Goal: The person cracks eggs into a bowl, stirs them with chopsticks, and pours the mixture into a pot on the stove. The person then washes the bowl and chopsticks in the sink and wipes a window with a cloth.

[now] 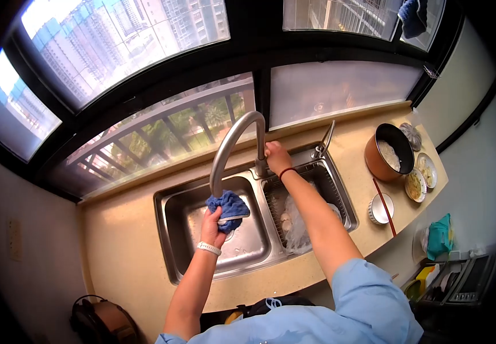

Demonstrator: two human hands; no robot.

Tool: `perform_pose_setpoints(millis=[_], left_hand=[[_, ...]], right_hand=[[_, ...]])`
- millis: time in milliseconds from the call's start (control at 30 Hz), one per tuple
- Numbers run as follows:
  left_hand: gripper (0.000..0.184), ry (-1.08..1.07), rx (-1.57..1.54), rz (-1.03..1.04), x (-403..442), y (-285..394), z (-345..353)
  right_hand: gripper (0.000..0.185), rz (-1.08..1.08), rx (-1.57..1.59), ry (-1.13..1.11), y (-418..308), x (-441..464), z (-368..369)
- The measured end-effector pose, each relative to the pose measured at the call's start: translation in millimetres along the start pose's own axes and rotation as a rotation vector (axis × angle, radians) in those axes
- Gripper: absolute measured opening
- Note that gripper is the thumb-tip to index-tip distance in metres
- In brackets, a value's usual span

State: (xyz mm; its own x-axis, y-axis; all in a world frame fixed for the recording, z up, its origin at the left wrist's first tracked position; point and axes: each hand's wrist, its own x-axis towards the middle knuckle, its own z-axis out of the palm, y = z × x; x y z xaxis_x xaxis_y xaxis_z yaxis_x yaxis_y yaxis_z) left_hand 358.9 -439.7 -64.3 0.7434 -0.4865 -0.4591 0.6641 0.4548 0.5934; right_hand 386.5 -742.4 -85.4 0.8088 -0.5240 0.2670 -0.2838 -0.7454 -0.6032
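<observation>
My left hand (211,230) grips a bunched blue cloth (230,206) with a pale edge, right beneath the spout of the tall curved faucet (229,140). Below the cloth is the left basin of the steel sink (182,252). My right hand (277,157) is closed at the faucet's base, on the side where its handle sits; the fingers cover the handle itself. Under my right forearm, a clear plastic bag (298,232) lies in the right basin, with a dark wire rack (319,175) around it. Whether water is running is hard to make out.
On the counter to the right stand a copper-coloured pot (374,153) with pale food in it, two small dishes of food (415,186), and a white bowl (378,211) with red chopsticks (384,206) across it. A slim metal tap (325,140) rises behind the right basin.
</observation>
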Motion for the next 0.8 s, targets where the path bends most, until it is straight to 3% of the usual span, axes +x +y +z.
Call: perform_pose_setpoints(millis=[200,333,400,433,467,500,533,600,633,667,733,767,800], left_hand=[[0.027,-0.026,-0.025,-0.026,15.7,-6.1,15.5],[0.038,-0.105,-0.036,-0.014,24.2,-11.4,7.7],[0.028,-0.107,-0.067,0.038,24.8,-13.0,11.4],[0.028,-0.113,-0.090,0.035,29.2,-14.8,8.5],[0.028,-0.122,-0.086,0.024,29.9,-15.3,9.0],[0.029,-0.126,-0.101,0.042,29.9,-16.1,11.1],[0.030,-0.134,-0.118,0.063,31.1,-16.6,15.6],[0.034,-0.162,-0.085,0.031,29.9,-21.1,19.7],[0.036,-0.132,-0.061,-0.019,33.2,-26.8,15.4],[0.037,-0.101,-0.035,-0.068,36.5,-32.9,7.4],[0.051,-0.155,-0.006,-0.115,33.6,-33.2,-8.6],[0.058,-0.062,0.040,-0.213,11.3,-20.1,7.5],[0.065,0.027,0.088,-0.307,-4.2,-8.3,22.3]], right_hand=[[0.014,0.153,-0.224,-0.037,19.4,13.7,0.6],[0.021,0.182,-0.010,-0.006,30.3,16.8,2.2],[0.028,0.250,0.042,0.067,21.0,9.3,-1.2],[0.033,0.228,0.045,0.259,24.3,4.2,12.5],[0.033,0.344,0.103,0.285,2.9,-7.6,1.8],[0.035,0.271,0.153,0.400,3.8,-20.2,19.5],[0.038,0.309,0.383,0.290,-10.5,-37.4,19.9],[0.044,0.497,0.977,-0.349,-59.6,-91.8,9.4],[0.048,0.503,1.140,-0.482,-83.4,-114.7,10.1],[0.042,0.339,1.346,-0.392,-96.7,-125.7,12.5],[0.029,0.264,1.171,-0.314,-78.3,-120.8,34.5],[0.024,0.245,0.925,-0.155,-81.4,-120.8,32.1],[0.025,0.180,0.886,-0.105,-88.6,-124.5,29.3]])
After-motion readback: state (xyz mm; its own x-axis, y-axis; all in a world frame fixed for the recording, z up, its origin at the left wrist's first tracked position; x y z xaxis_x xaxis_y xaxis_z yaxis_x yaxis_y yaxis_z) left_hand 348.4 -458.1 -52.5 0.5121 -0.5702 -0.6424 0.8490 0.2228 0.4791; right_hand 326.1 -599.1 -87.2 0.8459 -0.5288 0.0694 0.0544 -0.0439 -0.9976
